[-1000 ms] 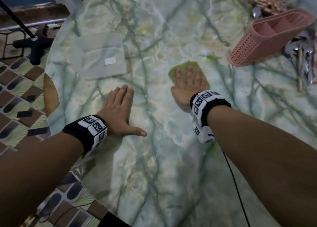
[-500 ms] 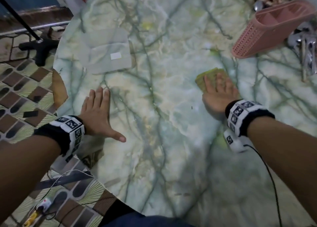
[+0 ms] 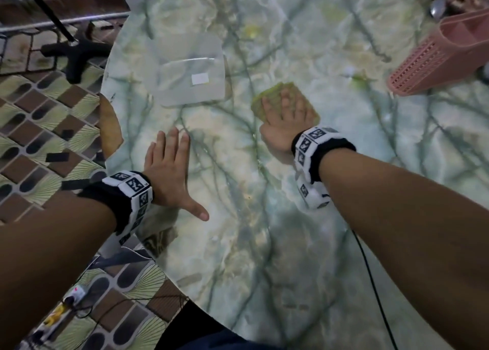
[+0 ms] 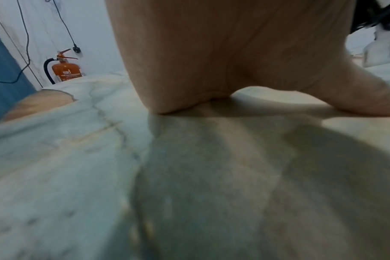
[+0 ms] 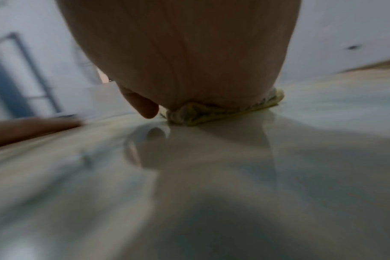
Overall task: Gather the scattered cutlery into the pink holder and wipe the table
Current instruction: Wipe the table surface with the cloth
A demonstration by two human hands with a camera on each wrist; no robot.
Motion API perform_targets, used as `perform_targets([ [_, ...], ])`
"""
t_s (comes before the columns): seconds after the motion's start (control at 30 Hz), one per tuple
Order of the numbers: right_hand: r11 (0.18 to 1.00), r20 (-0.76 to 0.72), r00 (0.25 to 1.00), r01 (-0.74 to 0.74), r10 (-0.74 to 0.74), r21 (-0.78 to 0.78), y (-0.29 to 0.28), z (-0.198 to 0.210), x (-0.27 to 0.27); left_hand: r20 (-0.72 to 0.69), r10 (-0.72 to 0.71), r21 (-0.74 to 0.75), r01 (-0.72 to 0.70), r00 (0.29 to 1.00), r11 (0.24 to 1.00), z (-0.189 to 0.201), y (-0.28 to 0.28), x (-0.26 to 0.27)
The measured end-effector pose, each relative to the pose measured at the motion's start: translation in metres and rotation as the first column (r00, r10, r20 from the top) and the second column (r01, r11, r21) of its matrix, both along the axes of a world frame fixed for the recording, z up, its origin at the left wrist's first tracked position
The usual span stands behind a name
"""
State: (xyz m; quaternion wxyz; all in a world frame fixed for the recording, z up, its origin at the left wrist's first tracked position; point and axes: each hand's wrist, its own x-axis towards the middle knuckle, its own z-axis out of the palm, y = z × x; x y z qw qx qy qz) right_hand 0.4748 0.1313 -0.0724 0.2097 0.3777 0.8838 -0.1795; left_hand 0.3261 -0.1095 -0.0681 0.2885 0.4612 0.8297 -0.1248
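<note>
The right hand (image 3: 284,127) presses its flat, spread grip on the yellow cloth (image 3: 270,98) mid-desk (image 3: 264,243); the left hand (image 3: 169,172) lies flat, spread. The pink holder (image 3: 436,58) lies tipped at far right.

The table (image 3: 264,243) is pale marble, cream and grey-green, run through with darker green veins. A yellow-green cloth (image 3: 272,99) lies on it, and off to the far right sits the pink holder (image 3: 434,58) with its fine grid of holes. Both wristbands (image 3: 132,190) are black with white squares carrying black marker patterns, the floor (image 3: 39,127) is brown, dark and cream tile with fan lines, and an orange-red fire extinguisher (image 4: 66,70) stands by the white wall.
</note>
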Motion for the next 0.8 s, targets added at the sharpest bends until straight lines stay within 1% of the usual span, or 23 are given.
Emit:
perform_targets([
  [0.03,0.993,-0.016,0.993,-0.115,0.115,0.013,-0.024,-0.004,-0.007,0.000,0.001,0.006,-0.001,1.000,1.000,0.000,-0.001,0.000],
  [0.1,0.942,-0.066,0.940,-0.332,0.334,0.038,-0.081,-0.010,-0.002,0.000,0.005,0.015,-0.005,1.000,1.000,0.000,-0.002,0.001],
  [0.13,0.912,-0.076,0.909,-0.409,0.410,0.027,-0.105,-0.006,0.010,-0.004,0.003,0.018,-0.003,1.000,1.000,0.001,-0.002,0.001],
  [0.2,0.880,-0.079,0.880,-0.472,0.468,-0.051,-0.126,-0.006,0.047,-0.008,0.006,0.015,-0.006,1.000,1.000,0.002,0.000,0.002],
  [0.23,0.890,-0.079,0.890,-0.453,0.448,-0.055,-0.124,-0.005,0.068,-0.005,0.011,0.013,-0.011,1.000,1.000,0.002,-0.001,0.003],
  [0.27,0.917,-0.080,0.914,-0.399,0.397,-0.020,-0.114,-0.005,0.086,-0.004,0.013,0.014,-0.013,1.000,1.000,0.003,-0.001,0.003],
  [0.3,0.950,-0.077,0.947,-0.311,0.312,0.027,-0.096,-0.007,0.101,-0.003,0.014,0.012,-0.014,1.000,1.000,0.003,0.000,0.003],
  [0.37,0.996,0.025,0.996,-0.091,0.090,0.024,-0.053,-0.005,0.123,-0.006,0.014,0.004,-0.014,1.000,1.000,0.004,0.000,0.004],
  [0.43,0.994,0.082,0.991,0.104,-0.105,0.016,-0.014,-0.001,0.130,-0.017,0.011,0.005,-0.011,1.000,1.000,0.004,0.000,0.004],
  [0.5,0.979,0.058,0.978,0.200,-0.202,0.047,0.011,0.002,0.124,-0.018,0.012,0.006,-0.012,1.000,1.000,0.004,0.000,0.004],
  [0.57,0.961,0.024,0.962,0.271,-0.272,0.056,0.025,0.002,0.113,-0.019,0.012,0.009,-0.012,1.000,1.000,0.003,0.000,0.004],
  [0.63,0.950,0.009,0.952,0.304,-0.305,0.072,0.033,-0.001,0.100,-0.028,0.002,0.010,-0.002,1.000,1.000,0.002,-0.001,0.002],
  [0.7,0.936,-0.016,0.937,0.348,-0.348,0.044,0.040,-0.003,0.087,-0.032,-0.004,0.013,0.004,0.999,1.000,0.000,-0.001,0.001],
  [0.77,0.940,-0.021,0.941,0.339,-0.338,0.028,0.039,-0.003,0.063,-0.036,-0.005,0.019,0.006,0.999,1.000,-0.002,-0.001,0.001],
  [0.8,0.956,-0.017,0.957,0.291,-0.291,0.030,0.034,-0.003,0.047,-0.038,-0.006,0.025,0.007,0.999,1.000,-0.003,-0.001,0.001],
])
